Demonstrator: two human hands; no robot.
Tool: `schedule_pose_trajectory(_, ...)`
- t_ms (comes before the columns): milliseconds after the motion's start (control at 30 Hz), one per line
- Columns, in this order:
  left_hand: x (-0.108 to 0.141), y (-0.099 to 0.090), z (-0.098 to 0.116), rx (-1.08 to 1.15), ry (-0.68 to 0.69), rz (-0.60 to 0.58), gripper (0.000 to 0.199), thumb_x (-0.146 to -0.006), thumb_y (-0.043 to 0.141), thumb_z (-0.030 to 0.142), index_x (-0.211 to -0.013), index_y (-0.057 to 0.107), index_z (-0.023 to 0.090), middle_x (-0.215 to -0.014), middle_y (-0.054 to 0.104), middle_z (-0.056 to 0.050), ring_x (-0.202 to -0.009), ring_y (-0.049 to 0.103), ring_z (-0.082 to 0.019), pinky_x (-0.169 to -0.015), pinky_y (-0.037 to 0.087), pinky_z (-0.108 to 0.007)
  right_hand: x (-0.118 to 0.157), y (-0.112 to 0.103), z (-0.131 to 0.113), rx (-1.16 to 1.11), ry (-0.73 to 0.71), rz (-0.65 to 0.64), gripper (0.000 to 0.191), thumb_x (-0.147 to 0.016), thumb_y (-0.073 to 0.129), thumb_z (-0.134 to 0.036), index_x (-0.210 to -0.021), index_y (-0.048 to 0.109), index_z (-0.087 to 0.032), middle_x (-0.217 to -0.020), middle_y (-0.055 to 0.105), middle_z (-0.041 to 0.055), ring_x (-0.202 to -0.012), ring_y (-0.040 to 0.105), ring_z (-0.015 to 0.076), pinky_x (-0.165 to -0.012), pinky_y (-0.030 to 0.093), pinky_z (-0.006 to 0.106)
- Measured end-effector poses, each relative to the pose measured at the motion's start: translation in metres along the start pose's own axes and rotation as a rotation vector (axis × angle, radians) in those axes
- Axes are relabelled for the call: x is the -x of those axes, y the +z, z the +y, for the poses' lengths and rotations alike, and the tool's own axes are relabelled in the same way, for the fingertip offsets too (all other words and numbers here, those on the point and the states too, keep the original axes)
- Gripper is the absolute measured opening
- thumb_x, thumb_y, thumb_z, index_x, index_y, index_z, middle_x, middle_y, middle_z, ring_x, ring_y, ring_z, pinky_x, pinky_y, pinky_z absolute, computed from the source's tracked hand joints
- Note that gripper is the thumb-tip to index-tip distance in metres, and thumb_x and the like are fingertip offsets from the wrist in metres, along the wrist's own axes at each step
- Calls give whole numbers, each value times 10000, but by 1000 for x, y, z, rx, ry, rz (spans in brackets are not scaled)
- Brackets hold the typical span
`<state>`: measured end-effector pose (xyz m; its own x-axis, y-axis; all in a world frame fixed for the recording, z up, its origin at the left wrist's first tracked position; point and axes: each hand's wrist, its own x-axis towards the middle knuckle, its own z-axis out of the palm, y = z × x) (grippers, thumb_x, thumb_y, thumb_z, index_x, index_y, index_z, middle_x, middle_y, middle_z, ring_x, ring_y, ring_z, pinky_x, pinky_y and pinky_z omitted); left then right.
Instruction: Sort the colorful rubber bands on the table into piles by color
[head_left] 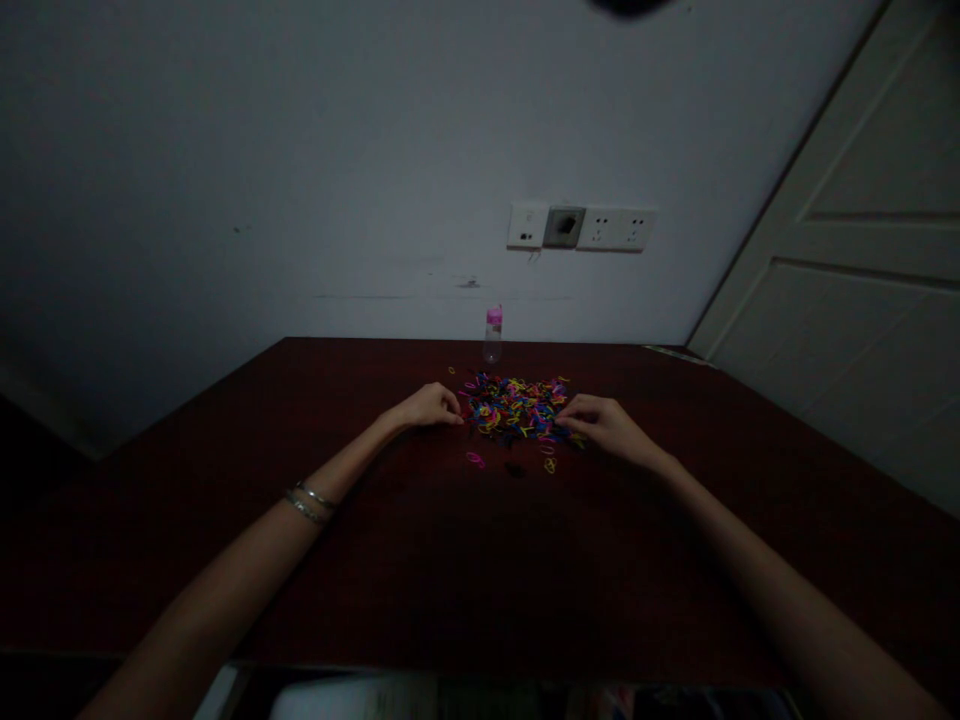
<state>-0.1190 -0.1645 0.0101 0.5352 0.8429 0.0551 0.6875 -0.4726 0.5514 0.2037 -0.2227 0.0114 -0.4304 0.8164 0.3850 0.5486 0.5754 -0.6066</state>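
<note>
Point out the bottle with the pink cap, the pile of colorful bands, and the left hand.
Bottle (493,342): head view, on its clear body below the pink cap.
Pile of colorful bands (517,405): head view, on the middle of the heap.
Left hand (430,405): head view, on the back of the hand.

A dark red-brown surface, a messy pile of bright little bands on it, a see-through bottle with a pink top standing behind, pink loops and yellow loops lying in front

Multicolored bands heaped between hands
</note>
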Motion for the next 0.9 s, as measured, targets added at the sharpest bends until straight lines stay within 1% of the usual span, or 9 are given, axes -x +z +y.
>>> schedule_pose_trajectory(167, -2, 4, -7, 15, 12, 21, 159, -623, 601, 222, -705, 695, 124, -571, 595, -4, -515, 444, -79, -528, 307, -205, 0, 1, 0, 9, 2, -14, 252, -779, 542, -404, -760, 674, -190, -778, 625, 50, -737, 577, 171, -680, 453, 321)
schedule_pose_trajectory(300, -3, 4, -9, 42, 7, 10, 151, -618, 574, 183, -688, 696, 129, -583, 607, -5, -525, 461, -81, -531, 318, -197, 0, 1, 2, 28, 6, -16, 254, -780, 540, -398, -764, 678, -186, -780, 625, 50, -730, 575, 166, -683, 451, 315)
schedule_pose_trajectory(433, -2, 0, -6, 61, -24, 5, 176, -622, 573, 202, -705, 701, 115, -601, 619, -18, -538, 467, -84, -535, 320, -199, 0, 1, 2, 32, 16, -15, 244, -777, 547, -382, -763, 677, -175, -781, 623, 51, -730, 574, 166, -677, 450, 311)
schedule_pose_trajectory(533, 0, -7, -2, 95, -26, -1, 188, -628, 573, 212, -713, 703, 107, -598, 620, -24, -534, 452, -77, -536, 313, -199, 1, 1, 2, 20, 18, -19, 243, -776, 546, -382, -762, 674, -176, -776, 623, 49, -729, 575, 167, -673, 452, 312)
schedule_pose_trajectory(633, 3, -16, 1, 125, -19, -29, 180, -624, 587, 227, -702, 701, 111, -589, 617, -20, -534, 447, -71, -538, 307, -196, 1, 1, 3, 13, 22, -23, 243, -776, 544, -388, -757, 672, -182, -768, 625, 45, -731, 576, 168, -676, 454, 315)
schedule_pose_trajectory(733, 7, -24, 2, 133, -29, -97, 172, -614, 601, 236, -691, 700, 119, -573, 609, -9, -522, 440, -66, -529, 298, -196, 1, 1, 3, 17, 14, -25, 243, -778, 543, -385, -762, 674, -181, -767, 629, 48, -736, 578, 171, -682, 451, 317)
schedule_pose_trajectory(833, 9, -27, 2, 130, -41, -158, 163, -597, 613, 235, -684, 699, 127, -581, 615, -8, -527, 448, -68, -526, 296, -197, 1, 1, 2, 20, 15, -29, 243, -776, 547, -385, -758, 674, -179, -763, 628, 47, -727, 578, 170, -673, 450, 312)
schedule_pose_trajectory(900, 9, -27, 1, 127, -56, -154, 164, -593, 614, 237, -683, 698, 128, -577, 613, -11, -523, 446, -70, -524, 298, -201, 1, 1, 2, 20, 17, -32, 238, -777, 548, -379, -761, 675, -177, -768, 628, 47, -724, 577, 169, -674, 451, 311)
